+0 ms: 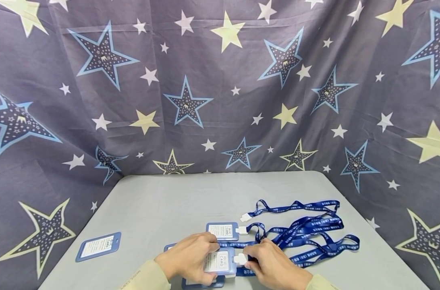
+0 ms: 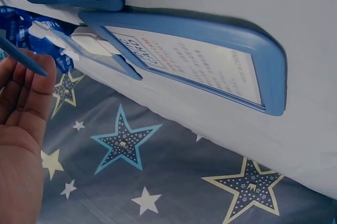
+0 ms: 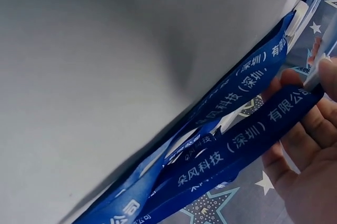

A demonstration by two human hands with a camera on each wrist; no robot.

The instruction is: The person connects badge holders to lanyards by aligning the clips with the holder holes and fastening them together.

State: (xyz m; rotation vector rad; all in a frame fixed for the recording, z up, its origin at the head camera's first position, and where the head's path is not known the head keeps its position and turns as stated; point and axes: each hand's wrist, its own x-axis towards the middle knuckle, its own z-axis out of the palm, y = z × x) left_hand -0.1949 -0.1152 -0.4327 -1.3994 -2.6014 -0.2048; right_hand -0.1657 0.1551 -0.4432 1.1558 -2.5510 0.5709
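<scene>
My left hand (image 1: 191,257) grips a blue-framed ID card holder (image 1: 220,262) just above the table, low in the head view. The holder shows as a thin blue edge at the fingers in the left wrist view. My right hand (image 1: 274,264) pinches the white clip (image 1: 240,259) of a blue lanyard (image 3: 237,139) at the holder's right end. Whether clip and holder are joined cannot be made out. Beneath and behind my left hand lie other card holders, partly hidden. One card holder (image 1: 221,231) lies behind, at the white clip of another lanyard.
A lone card holder (image 1: 98,247) lies at the table's left side. Several blue lanyards (image 1: 310,229) spread over the right side, one ending in a loose white clip (image 1: 246,217). Star-patterned cloth (image 1: 191,137) hangs behind and beside the grey table (image 1: 162,201).
</scene>
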